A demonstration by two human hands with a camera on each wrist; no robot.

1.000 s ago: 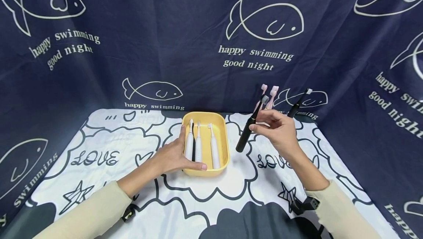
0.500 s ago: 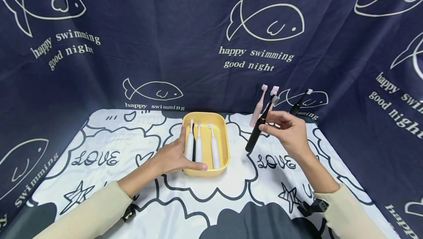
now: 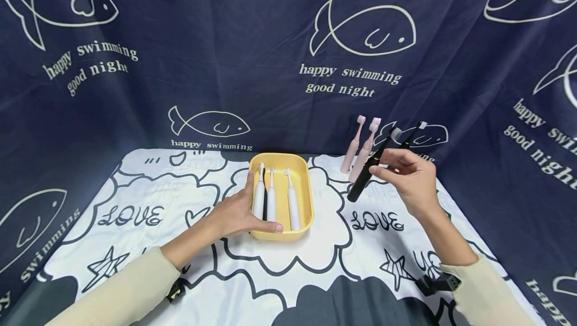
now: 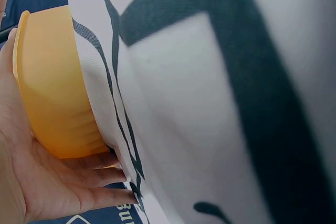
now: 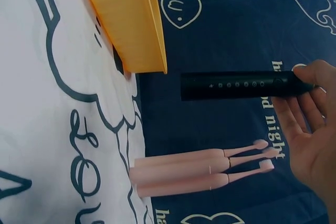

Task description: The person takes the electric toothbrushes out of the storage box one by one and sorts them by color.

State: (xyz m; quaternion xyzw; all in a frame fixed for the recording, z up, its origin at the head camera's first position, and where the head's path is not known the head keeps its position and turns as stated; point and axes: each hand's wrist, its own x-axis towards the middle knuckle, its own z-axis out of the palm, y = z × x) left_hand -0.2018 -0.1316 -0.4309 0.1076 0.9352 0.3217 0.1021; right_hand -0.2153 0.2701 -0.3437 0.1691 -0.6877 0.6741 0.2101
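A black electric toothbrush (image 3: 362, 183) is pinched by its upper part between the thumb and fingers of my right hand (image 3: 410, 178). It tilts, handle end down to the left, and the right wrist view shows a row of small marks along its handle (image 5: 231, 85). My left hand (image 3: 234, 212) grips the near left corner of a yellow tray (image 3: 310, 191), thumb over the front rim and fingers along the left wall (image 4: 58, 87). Inside lie white electric toothbrushes (image 3: 293, 208), with a narrow black item (image 3: 265, 201) between two of them.
Pink electric toothbrushes (image 3: 351, 153) stand upright at the back right, three of them in the right wrist view (image 5: 178, 174). Another black toothbrush (image 3: 413, 133) stands behind my right hand, partly hidden. Dark blue printed fabric (image 3: 252, 55) walls the patterned white cloth (image 3: 149, 231).
My right hand has moved right with the black toothbrush, which leans over more now. The pink toothbrushes have come into fuller view. My left hand and the tray have stayed put.
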